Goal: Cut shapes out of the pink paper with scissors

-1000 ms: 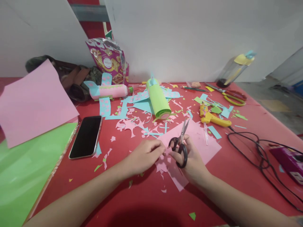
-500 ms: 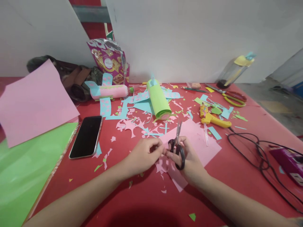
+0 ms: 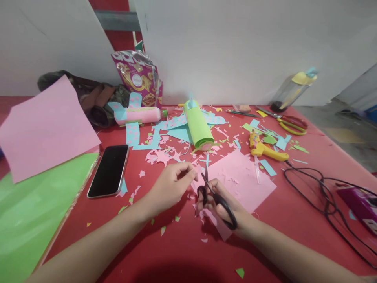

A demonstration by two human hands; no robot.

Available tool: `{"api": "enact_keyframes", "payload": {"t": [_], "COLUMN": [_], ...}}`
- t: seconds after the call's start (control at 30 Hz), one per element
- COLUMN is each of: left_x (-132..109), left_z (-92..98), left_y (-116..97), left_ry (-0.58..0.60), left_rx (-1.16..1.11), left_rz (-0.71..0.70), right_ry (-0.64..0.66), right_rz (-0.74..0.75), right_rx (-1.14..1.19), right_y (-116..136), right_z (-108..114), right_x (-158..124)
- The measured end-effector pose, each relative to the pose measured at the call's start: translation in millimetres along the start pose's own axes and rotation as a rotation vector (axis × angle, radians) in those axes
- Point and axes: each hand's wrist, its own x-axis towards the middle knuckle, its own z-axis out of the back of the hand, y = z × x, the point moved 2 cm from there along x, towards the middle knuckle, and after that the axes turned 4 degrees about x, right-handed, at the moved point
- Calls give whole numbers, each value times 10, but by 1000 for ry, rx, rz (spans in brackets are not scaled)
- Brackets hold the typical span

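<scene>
My right hand (image 3: 228,210) grips black-handled scissors (image 3: 212,195), fingers through the loops, blades pointing up and left toward my left hand. My left hand (image 3: 172,184) is closed in a pinch on a small pink paper piece (image 3: 196,171) right at the scissor tips. Both hands hover low over a red table (image 3: 182,247), above the near corner of a pink paper sheet (image 3: 241,177) strewn with pink cuttings.
A phone (image 3: 108,169) lies left of my hands beside green (image 3: 32,212) and pink (image 3: 44,125) sheets. Further back are a green paper roll (image 3: 198,125), a pink bottle (image 3: 140,114), a snack bag (image 3: 138,76), a yellow glue gun (image 3: 265,147) with black cable (image 3: 321,188), and other scissors (image 3: 287,120).
The scissors have swung from pointing up-right to pointing up-left, and my right hand dropped lower. My left hand rose slightly with the pink piece.
</scene>
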Motion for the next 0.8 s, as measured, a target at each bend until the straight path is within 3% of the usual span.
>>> {"api": "enact_keyframes", "payload": {"t": [0.8], "left_x": [-17], "left_z": [-13], "left_y": [-14], "left_ry": [133], "left_rx": [68], "left_rz": [-8], "right_ry": [87], "right_rz": [26], "right_rx": [22], "right_y": [-17], "right_z": [24], "right_x": [-5]}}
